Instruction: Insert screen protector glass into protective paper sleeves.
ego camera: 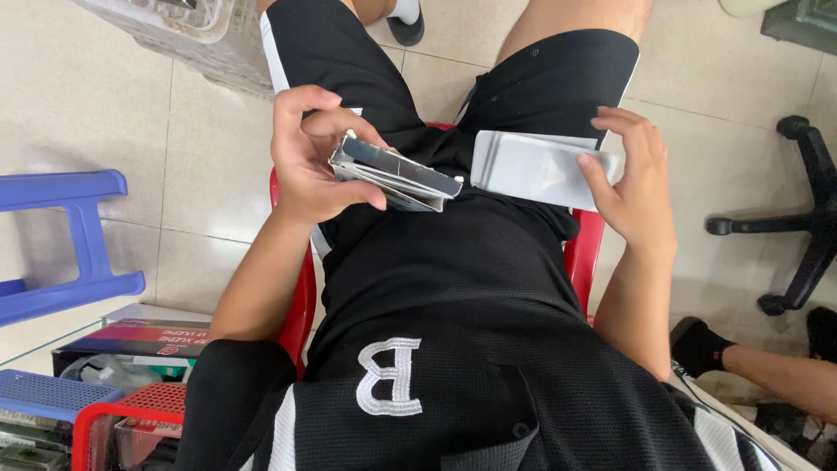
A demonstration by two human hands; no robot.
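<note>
Over the lap: both hands are raised above the black shorts (558, 78) of a person seated on a red chair (301, 305).
Left hand (309, 157): curled closed on a stack of flattened grey cardboard pieces (392, 174), thumb under the lower edge, fingers wrapped over the top.
Right hand (632, 179): partly closed, pinching one flat grey carton sheet (536, 167) by its outer end, thumb on the face and fingers behind.
Gap: the sheet sits just beside the stack, not touching it.
Handling: both look light, thin and bendable; the glossy faces may slip, so an edge pinch near a fold seems the safest hold.
Left of the left hand: a blue stool (74, 244) on the tiled floor (209, 174).
Beyond the right hand: a black chair base (802, 218).
Below the right forearm: another person's foot (697, 344).
</note>
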